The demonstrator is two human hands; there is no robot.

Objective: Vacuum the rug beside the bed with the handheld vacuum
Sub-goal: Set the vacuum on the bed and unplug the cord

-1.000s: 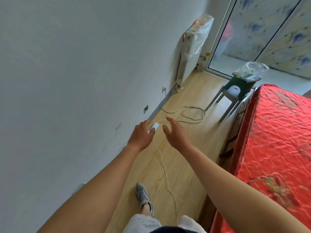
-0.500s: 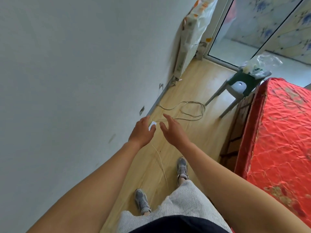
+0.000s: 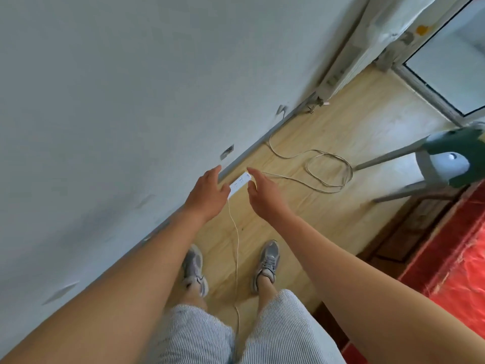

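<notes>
Near edge: striped shorts [image 3: 199, 334] hide the low end of a thin white cord [image 3: 237, 248], can't tell what it leads to. It hangs between two grey sneakers [image 3: 267, 261] up to a white power strip [image 3: 240, 181]. Strip: slim, flat, sockets too small to make out, sits above the wood floor [image 3: 328, 219] close to the wall [image 3: 131, 101]. Left grip [image 3: 208, 198] holds its near end, thumb over it, fingers underneath hidden. Right grip [image 3: 265, 195] wide, fingers spread, just beside the far end; contact unclear. Beyond: second cable [image 3: 328, 166] looped loosely on the floor. Green stool [image 3: 446, 158] blurred, cut off at right. Bed [image 3: 451, 258], red cover, only an edge in frame. Far corner: wrapped radiator [image 3: 349, 64], top cropped.
</notes>
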